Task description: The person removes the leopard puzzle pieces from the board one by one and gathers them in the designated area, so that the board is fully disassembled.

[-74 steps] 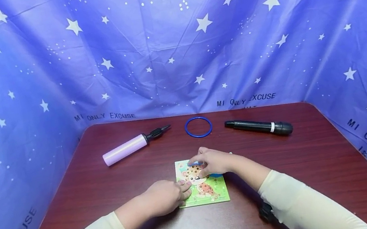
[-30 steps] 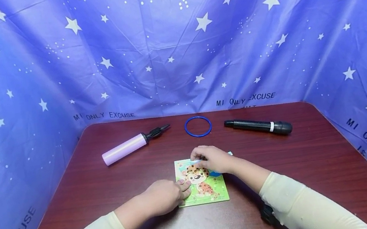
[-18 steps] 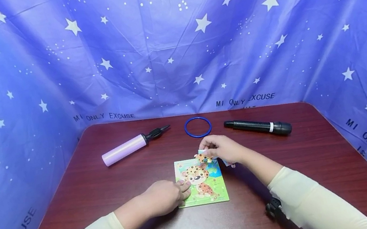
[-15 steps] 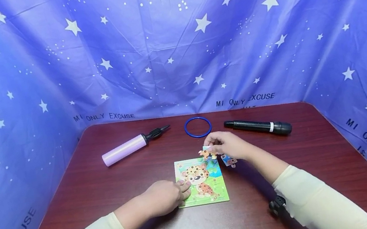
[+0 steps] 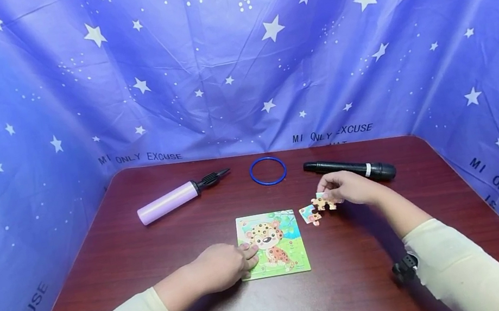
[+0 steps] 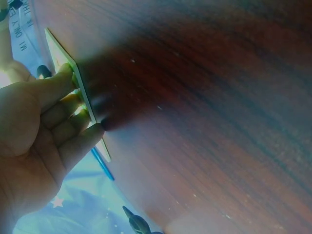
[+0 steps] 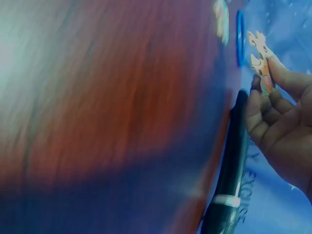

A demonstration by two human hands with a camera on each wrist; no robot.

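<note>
A square jigsaw puzzle board [image 5: 298, 254] with a spotted leopard cub picture lies near the middle of the table. My left hand [image 5: 223, 267] rests its extended fingertips on the board's left edge; in the left wrist view the fingers [image 6: 80, 144] reach along that edge. Off the board's upper right, my right hand [image 5: 354, 188] pinches a spotted puzzle piece [image 5: 320, 201] between thumb and fingers. Just left of it on the table is another puzzle piece [image 5: 307, 214], blue with a bit of ear. The right wrist view shows the held piece [image 7: 263, 68] side-on at the fingertips.
Along the back of the table lie a lilac hand pump [image 5: 168, 202] with a black nozzle, a blue ring [image 5: 252, 172] and a black microphone-like tube [image 5: 338, 166] with a white band, close behind my right hand. A starry blue curtain [image 5: 224, 121] encloses the table's back and sides.
My right hand has lifted the spotted piece off the board's top and carried it right, past the other loose piece. The left hand has stayed on the board's edge.
</note>
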